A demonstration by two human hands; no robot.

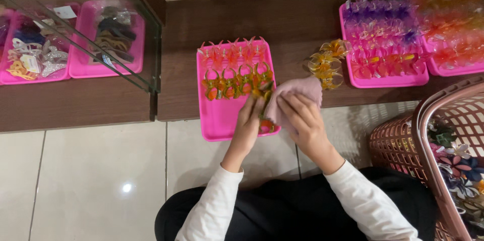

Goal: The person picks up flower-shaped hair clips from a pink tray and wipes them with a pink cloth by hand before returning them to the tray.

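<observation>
Left hand [248,120] with fingers [253,104] curled closed around an orange hair claw clip [266,125], its long axis running roughly away from the person, one end just beyond the fingertips, the other below the palm; which end carries the teeth cannot be told; right hand [302,120] with fingers [290,107] folded shut on a dusty-pink cloth [297,92], pressed against the clip; both over the near edge of a pink tray [222,120] holding rows of orange clips [234,77].
</observation>
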